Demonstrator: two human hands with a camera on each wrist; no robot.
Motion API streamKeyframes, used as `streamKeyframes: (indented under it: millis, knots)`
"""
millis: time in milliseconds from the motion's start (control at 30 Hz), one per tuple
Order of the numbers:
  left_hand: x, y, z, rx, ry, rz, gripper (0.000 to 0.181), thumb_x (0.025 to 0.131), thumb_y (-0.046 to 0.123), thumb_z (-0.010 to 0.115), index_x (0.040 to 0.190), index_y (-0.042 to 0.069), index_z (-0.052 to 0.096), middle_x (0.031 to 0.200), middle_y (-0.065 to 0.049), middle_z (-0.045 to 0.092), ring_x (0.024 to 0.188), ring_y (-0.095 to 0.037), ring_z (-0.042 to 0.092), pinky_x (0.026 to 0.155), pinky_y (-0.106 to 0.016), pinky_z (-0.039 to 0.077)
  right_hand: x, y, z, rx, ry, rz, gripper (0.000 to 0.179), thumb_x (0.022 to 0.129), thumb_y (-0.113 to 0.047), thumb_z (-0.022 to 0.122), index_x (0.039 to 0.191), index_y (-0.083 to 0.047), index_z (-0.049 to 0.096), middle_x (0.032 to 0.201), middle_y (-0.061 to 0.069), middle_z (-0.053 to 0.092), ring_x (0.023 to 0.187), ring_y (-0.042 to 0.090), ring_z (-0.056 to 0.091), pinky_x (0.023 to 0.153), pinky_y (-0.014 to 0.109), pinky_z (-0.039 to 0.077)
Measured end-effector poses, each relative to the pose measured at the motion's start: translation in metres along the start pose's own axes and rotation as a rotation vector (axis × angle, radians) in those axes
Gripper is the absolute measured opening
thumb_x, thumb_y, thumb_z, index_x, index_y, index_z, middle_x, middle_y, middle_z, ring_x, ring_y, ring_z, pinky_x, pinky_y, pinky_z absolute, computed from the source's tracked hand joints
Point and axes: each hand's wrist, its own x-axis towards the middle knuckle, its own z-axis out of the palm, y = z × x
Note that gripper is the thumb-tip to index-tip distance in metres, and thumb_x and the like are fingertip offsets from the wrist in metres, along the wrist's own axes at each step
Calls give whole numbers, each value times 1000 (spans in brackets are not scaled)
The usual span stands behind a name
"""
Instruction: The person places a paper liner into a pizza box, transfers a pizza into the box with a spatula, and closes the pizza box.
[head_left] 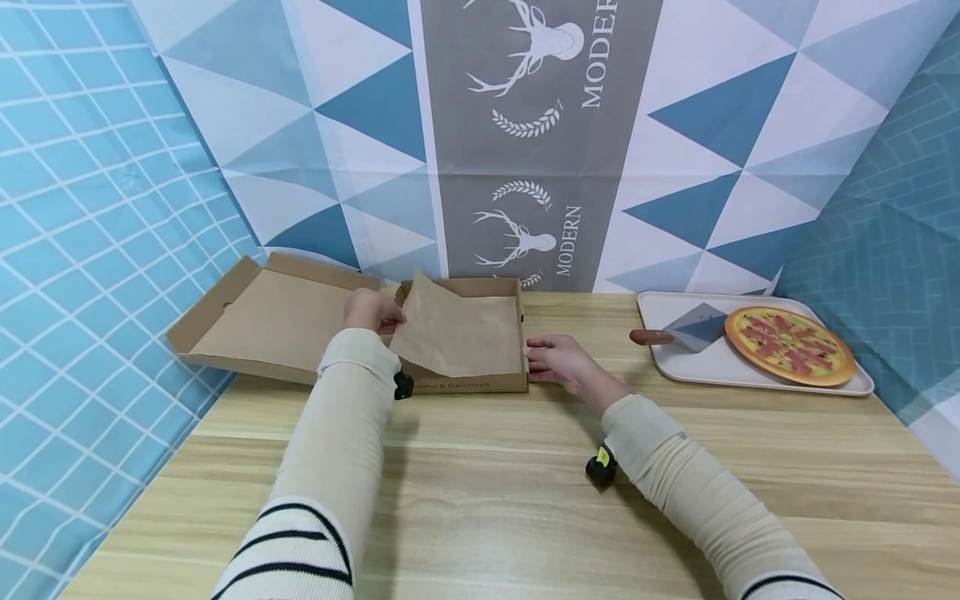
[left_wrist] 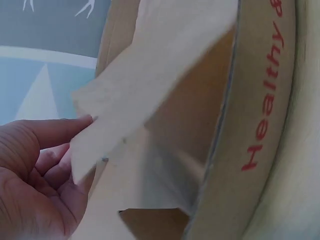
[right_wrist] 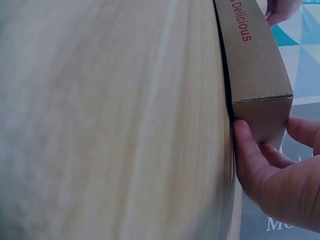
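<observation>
A cardboard pizza box (head_left: 472, 383) stands toward the back of the table, its lid (head_left: 277, 312) folded open to the left. A sheet of brown paper (head_left: 457, 329) lies inside, its left part raised and bent. My left hand (head_left: 367, 310) pinches that paper (left_wrist: 130, 100) by its left edge, thumb on one side and fingers behind, as the left wrist view shows. At the box's right end, my right hand (head_left: 555, 362) holds the side wall (right_wrist: 262, 117), with fingertips at its lower edge and near its rim. Part of that grip is hidden.
On the right, a pale tray (head_left: 690, 371) carries a pizza (head_left: 791, 346) and a pizza server (head_left: 697, 327) whose wooden handle juts over the tray's left rim. A patterned backdrop (head_left: 375, 167) rises behind the wooden table (head_left: 480, 500), with blue tiled sheets at both sides.
</observation>
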Motion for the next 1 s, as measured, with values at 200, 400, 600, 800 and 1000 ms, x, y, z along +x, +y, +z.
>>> streamKeyframes:
  millis: [200, 400, 600, 800, 1000]
  knots:
    - [8, -7, 1, 128, -52, -12, 12, 91, 11, 65, 88, 0, 66, 71, -5, 57, 61, -15, 55, 57, -24, 47, -1, -1, 0, -8, -7, 1, 46, 101, -7, 52, 140, 11, 39, 130, 29, 52, 103, 28, 61, 89, 40, 52]
    - [21, -9, 0, 197, -105, -35, 10, 89, 9, 64, 88, 0, 66, 73, -8, 58, 64, -19, 56, 59, -29, 48, -4, -2, 0, -11, -12, -3, 46, 101, -7, 50, 141, 12, 38, 131, 30, 50, 105, 29, 61, 90, 41, 52]
    - [41, -14, 2, 123, -119, -82, 11, 91, 10, 63, 94, 0, 66, 72, -7, 56, 62, -19, 56, 58, -30, 49, -5, -2, 1, -9, -14, -9, 46, 101, -7, 50, 141, 13, 37, 133, 31, 49, 112, 34, 58, 91, 42, 51]
    - [25, -13, 5, 103, -97, -82, 27, 95, 15, 63, 116, 0, 59, 91, -9, 55, 79, -21, 56, 65, -30, 48, -4, -2, 1, -4, -15, -10, 46, 101, -7, 50, 141, 13, 37, 133, 31, 49, 114, 36, 57, 92, 42, 51]
    - [19, -12, 4, 71, -152, -95, 36, 96, 18, 61, 127, 0, 54, 103, -13, 53, 90, -25, 56, 69, -33, 49, -2, 0, 1, -11, -13, -8, 46, 101, -7, 51, 140, 13, 38, 131, 30, 50, 108, 32, 60, 92, 42, 51]
